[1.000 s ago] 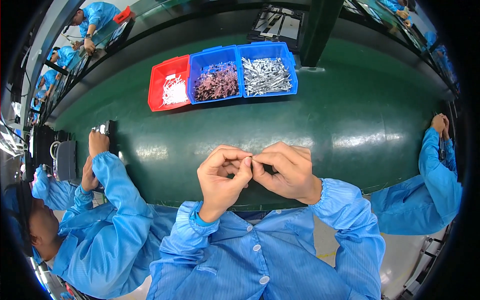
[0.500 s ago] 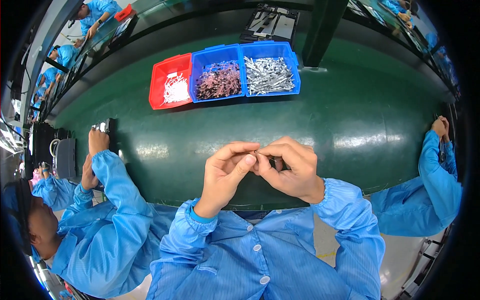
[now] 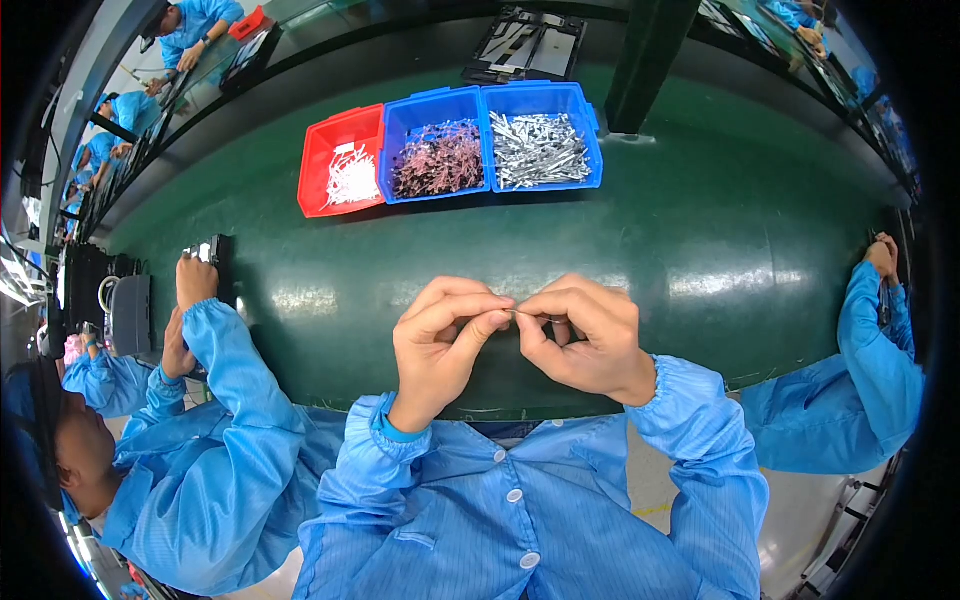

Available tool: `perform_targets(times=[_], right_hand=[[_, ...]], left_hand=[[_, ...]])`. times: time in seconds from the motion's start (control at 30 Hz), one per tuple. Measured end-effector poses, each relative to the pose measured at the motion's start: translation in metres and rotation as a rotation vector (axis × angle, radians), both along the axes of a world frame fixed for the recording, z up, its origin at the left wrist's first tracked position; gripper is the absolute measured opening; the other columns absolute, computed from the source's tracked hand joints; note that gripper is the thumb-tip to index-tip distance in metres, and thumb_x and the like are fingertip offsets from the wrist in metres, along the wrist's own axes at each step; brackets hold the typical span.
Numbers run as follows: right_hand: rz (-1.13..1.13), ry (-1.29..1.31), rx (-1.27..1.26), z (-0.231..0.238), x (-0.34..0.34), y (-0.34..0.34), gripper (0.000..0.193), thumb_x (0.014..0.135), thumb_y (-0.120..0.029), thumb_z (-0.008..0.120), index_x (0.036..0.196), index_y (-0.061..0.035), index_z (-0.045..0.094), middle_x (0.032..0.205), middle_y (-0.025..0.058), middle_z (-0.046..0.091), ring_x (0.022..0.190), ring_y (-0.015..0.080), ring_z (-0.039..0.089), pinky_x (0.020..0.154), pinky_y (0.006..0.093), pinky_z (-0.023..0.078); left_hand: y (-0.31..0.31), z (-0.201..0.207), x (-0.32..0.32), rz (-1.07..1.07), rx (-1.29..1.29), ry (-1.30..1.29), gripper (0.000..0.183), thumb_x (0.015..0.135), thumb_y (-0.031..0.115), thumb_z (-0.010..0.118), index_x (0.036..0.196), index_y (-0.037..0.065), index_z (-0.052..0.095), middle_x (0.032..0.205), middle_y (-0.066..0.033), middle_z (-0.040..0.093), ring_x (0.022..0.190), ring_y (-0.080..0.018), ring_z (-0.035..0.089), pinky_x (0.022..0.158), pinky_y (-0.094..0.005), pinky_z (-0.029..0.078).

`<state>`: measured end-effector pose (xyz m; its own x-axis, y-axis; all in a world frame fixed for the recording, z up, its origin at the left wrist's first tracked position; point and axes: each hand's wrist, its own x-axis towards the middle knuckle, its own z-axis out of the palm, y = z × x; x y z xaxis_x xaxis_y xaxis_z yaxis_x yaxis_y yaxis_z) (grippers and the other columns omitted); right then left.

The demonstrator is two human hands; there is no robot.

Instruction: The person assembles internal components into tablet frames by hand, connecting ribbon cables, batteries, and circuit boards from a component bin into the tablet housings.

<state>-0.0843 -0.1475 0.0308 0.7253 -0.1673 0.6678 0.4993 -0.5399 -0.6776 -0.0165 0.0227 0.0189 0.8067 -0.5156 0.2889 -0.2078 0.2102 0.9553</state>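
Note:
My left hand and my right hand meet above the near part of the green table, both with fingers pinched. Between their fingertips runs a small thin wire-like piece, mostly covered by the fingers. Its exact kind is too small to make out. Beyond my hands three bins stand side by side. A red bin holds small white pieces, the middle blue bin pinkish and black wire-like pieces, and the right blue bin silvery thin strips.
Behind the bins a dark flat device frame lies on a dark track beside a green post. A co-worker in blue sits close on my left, hands at a dark device. Another co-worker's sleeve shows at the far right.
My left hand has shifted slightly left and its fingers have closed into a tighter pinch, leaving a small gap between the hands' fingertips. At the back, the device frame has slid left.

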Motion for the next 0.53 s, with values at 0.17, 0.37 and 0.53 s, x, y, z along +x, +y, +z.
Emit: perform_targets(times=[0.17,0.37,0.53], right_hand=[[0.027,0.026,-0.017,0.005,-0.004,-0.010,0.016,0.071,0.003,0.077,0.083,-0.0036,0.068,0.069,0.0026,0.064,0.045,0.0045,0.050,0.040,0.0206,0.035],[-0.033,-0.073,-0.057,0.044,-0.004,-0.035,0.018,0.070,0.002,0.077,0.086,-0.0026,0.069,0.074,0.0049,0.064,0.052,0.0058,0.051,0.043,0.0200,0.036],[0.284,-0.192,0.650,0.137,-0.026,-0.030,0.042,0.081,-0.020,0.076,0.112,0.0044,0.061,0.084,0.0133,0.061,0.073,0.0156,0.056,0.060,0.0242,0.048]], left_hand=[[-0.003,0.017,0.005,0.146,0.218,-0.524,0.018,0.080,-0.008,0.076,0.096,0.000,0.074,0.094,-0.0096,0.066,0.082,-0.0188,0.066,0.070,-0.0297,0.054],[-0.021,0.030,0.013,0.174,0.268,-0.597,0.021,0.075,-0.006,0.079,0.094,0.003,0.075,0.086,-0.0110,0.065,0.080,-0.0222,0.066,0.069,-0.0312,0.052],[-0.052,0.024,0.044,-0.122,0.118,-0.115,0.014,0.086,-0.001,0.074,0.099,0.004,0.076,0.101,-0.0081,0.064,0.085,-0.0192,0.067,0.074,-0.0267,0.055]])
